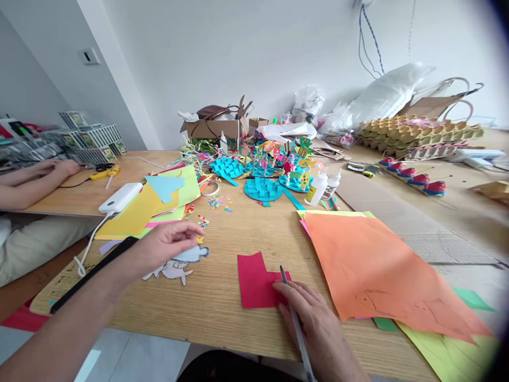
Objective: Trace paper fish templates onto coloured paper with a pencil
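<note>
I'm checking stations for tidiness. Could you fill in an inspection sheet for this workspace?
Surface: wooden table, orange paper at right.
Things at hand: red paper, pen, blue cutout.
Clutter: scattered confetti; two white bottles.
Hands: left hand over blue cutout, contact unclear; right hand holds pen, touches red paper.
Cables: white cable at white device; blue cord hangs above table.
Surroundings: another person's arm at left; egg trays at right rear.

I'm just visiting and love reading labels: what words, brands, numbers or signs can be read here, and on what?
None can be read with certainty.
Two white bottles: labels present, too small and blurred.
Stacked items at far left: printed, too small.
Tan board at the left: dark marks; I cannot tell whether they are writing.
</note>
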Available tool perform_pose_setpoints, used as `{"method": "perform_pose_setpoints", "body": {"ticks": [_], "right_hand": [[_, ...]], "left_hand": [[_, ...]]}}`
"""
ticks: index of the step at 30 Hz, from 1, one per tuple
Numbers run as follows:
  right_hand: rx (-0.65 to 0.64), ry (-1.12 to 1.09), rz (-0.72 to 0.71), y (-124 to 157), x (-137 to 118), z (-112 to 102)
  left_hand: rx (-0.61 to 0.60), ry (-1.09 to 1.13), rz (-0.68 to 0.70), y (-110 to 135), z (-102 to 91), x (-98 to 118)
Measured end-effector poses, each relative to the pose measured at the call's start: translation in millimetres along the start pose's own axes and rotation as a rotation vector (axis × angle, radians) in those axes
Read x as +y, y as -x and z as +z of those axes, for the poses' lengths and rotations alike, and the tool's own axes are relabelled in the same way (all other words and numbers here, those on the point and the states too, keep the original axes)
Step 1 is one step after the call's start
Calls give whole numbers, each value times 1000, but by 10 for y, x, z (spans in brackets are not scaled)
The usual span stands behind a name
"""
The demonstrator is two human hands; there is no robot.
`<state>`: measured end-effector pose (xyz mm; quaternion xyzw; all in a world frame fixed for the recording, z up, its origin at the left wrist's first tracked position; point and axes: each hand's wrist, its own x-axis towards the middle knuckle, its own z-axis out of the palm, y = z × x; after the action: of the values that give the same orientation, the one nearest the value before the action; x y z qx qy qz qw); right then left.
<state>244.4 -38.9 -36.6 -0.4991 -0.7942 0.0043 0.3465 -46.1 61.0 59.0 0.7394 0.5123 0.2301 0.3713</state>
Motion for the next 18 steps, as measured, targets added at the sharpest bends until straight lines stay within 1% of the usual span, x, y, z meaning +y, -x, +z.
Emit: {"method": "perform_pose_setpoints", "body": {"ticks": [2,4,6,8,10,13,16,18], "right_hand": [[4,-41,34,-13,-19,-32],[6,-89,75,-27,-34,-68],[3,-131,120,-38,-41,-98],[-11,-163,163,-45,-40,-117],[-26,-186,193,-49,-34,-125],[-18,-204,205,-51,-26,-123],[2,-210,204,-51,-28,-117],[15,-212,203,-50,-33,-114]], "left_hand": [[-124,10,82,-48,279,183],[-258,-30,172,-124,550,318],[-353,-119,271,-219,773,388],[-412,-163,332,-320,933,402],[-451,-191,383,-413,1037,382],[-479,-259,471,-518,1119,342],[-482,-346,558,-554,1130,322],[-462,-406,598,-523,1102,315]]}}
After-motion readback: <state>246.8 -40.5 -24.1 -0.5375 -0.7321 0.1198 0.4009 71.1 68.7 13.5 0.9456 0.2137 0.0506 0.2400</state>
